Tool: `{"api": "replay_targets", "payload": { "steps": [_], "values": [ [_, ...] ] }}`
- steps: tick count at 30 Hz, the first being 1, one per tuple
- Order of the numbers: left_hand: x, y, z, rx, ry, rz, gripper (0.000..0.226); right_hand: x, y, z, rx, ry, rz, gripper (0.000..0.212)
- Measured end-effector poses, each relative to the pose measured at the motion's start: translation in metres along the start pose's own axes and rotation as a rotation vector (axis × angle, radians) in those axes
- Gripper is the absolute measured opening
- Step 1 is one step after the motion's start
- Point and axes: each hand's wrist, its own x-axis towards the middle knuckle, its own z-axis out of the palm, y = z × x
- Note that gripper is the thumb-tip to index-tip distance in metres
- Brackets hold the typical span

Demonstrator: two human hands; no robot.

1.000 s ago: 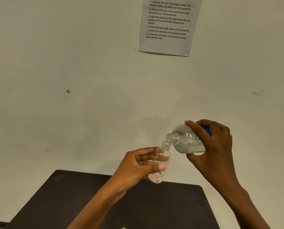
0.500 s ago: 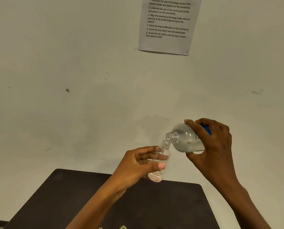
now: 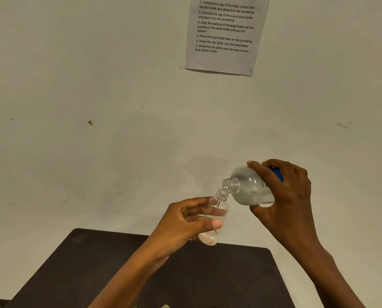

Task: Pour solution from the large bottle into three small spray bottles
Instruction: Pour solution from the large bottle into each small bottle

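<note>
Pouring is under way up in the air, above the dark table (image 3: 96, 274): the right hand (image 3: 283, 196) is wrapped around the large bottle (image 3: 250, 187), fingers over its top side and thumb beneath, and has it tipped over with the threaded neck pointing down and toward the left hand. The left hand (image 3: 185, 221) is closed around a small spray bottle (image 3: 214, 216), thumb across the front and fingers behind, holding it close to upright with a slight lean toward the big one. The two open mouths meet, the large bottle's lip right at the small bottle's rim, just above the left hand's fingertips. Clear liquid sits in the lower side of the tipped large bottle, and a blue patch of it peeks out behind the right hand's knuckles. The small bottle is see-through and holds some liquid; how full it is I cannot tell past the fingers. High above both hands, a printed instruction sheet (image 3: 225, 34) is stuck to the pale wall (image 3: 74, 85).
</note>
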Motion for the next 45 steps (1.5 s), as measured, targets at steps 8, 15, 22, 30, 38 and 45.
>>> {"api": "replay_targets", "payload": {
  "steps": [8, 15, 22, 30, 38, 45],
  "values": [
    [-0.0002, 0.0005, 0.0000, -0.008, -0.009, -0.006, 0.038, -0.0003, 0.0003, 0.0008, 0.003, 0.000, -0.001, 0.082],
    [0.0017, -0.0015, -0.0004, 0.004, -0.001, -0.003, 0.039, 0.0001, 0.0010, 0.0012, 0.000, -0.001, -0.001, 0.083],
    [0.0026, -0.0019, -0.0005, 0.002, 0.004, 0.007, 0.035, 0.0007, 0.0009, 0.0012, -0.004, 0.000, -0.006, 0.084],
    [0.0026, -0.0020, -0.0007, 0.000, -0.008, 0.012, 0.039, 0.0000, 0.0008, 0.0007, -0.009, 0.001, -0.005, 0.082],
    [0.0022, -0.0020, -0.0002, -0.010, -0.010, 0.019, 0.036, 0.0003, 0.0012, 0.0005, -0.011, 0.006, -0.011, 0.083],
    [0.0020, -0.0019, 0.0008, -0.002, -0.009, 0.010, 0.038, -0.0007, 0.0021, 0.0001, -0.011, -0.002, -0.008, 0.084]
  ]
}}
